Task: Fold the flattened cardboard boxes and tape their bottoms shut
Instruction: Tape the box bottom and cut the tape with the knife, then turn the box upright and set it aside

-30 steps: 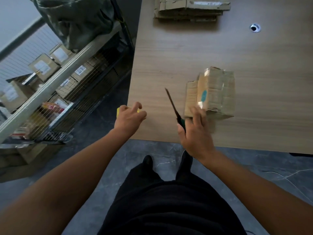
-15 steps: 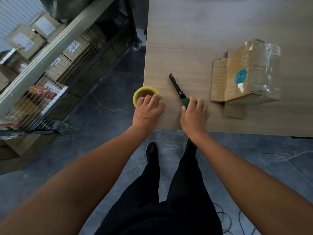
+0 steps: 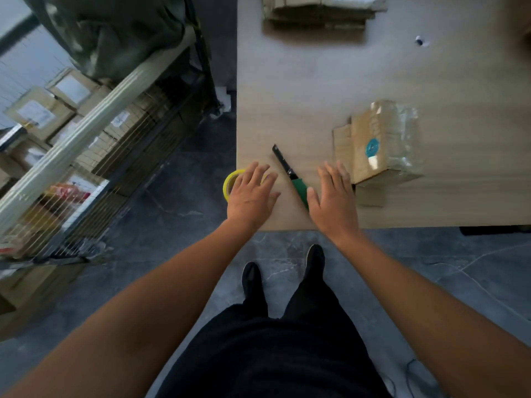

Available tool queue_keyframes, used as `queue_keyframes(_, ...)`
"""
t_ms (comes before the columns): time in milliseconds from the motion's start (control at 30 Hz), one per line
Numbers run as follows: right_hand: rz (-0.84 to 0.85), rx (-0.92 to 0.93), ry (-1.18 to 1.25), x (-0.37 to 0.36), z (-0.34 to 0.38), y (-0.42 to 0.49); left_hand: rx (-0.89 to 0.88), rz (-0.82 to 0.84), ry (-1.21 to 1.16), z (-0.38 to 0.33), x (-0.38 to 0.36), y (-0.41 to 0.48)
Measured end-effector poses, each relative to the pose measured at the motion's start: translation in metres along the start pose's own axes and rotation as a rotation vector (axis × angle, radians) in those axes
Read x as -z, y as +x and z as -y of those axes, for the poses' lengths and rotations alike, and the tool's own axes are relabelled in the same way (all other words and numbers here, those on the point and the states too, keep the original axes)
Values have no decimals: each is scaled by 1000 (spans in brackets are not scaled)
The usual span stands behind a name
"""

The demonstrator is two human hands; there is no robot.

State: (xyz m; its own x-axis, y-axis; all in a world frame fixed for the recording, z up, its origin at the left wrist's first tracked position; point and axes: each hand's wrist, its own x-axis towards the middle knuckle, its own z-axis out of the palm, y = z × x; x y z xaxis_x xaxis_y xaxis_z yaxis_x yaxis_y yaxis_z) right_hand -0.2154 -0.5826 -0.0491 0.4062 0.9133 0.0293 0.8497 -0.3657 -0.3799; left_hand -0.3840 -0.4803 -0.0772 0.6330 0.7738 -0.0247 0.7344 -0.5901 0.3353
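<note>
A folded cardboard box (image 3: 382, 145), wrapped in clear tape and bearing a teal sticker, sits on the wooden table (image 3: 316, 90) near its front edge. A stack of flattened boxes (image 3: 319, 10) lies at the table's far side. A green-handled knife (image 3: 290, 176) lies on the table between my hands. My left hand (image 3: 251, 193) is spread flat above a yellow tape roll (image 3: 230, 183) at the table's left corner. My right hand (image 3: 330, 196) hovers with straight fingers just right of the knife handle, holding nothing, its fingertips close to the box.
A wire shelving rack (image 3: 94, 145) packed with labelled cardboard parcels stands left of the table, with a narrow strip of grey floor (image 3: 178, 202) between. A small round hole (image 3: 420, 41) marks the tabletop at the far right. Cables lie on the floor at the right.
My right hand has let go of the knife, which now lies on the table, and both hands have opened flat. My left hand lifted slightly off the tape roll.
</note>
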Motion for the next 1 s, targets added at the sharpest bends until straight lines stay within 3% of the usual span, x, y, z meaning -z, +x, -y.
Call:
queue_keyframes(333, -160, -148, -81, 97, -95, -7, -215, 56, -96, -124, 37, 66)
queue_keyframes(633, -9, -154, -93, 109, -193, 42, -149, 40, -276, -215, -11, 112)
queue_keyframes(833, 130, -83, 198, 81, -229, 75, 6, 45, -659, -226, -59, 133)
queue_keyframes(1000, 174, -12, 778, 63, -234, 79, 114, -24, -869, -228, -75, 133)
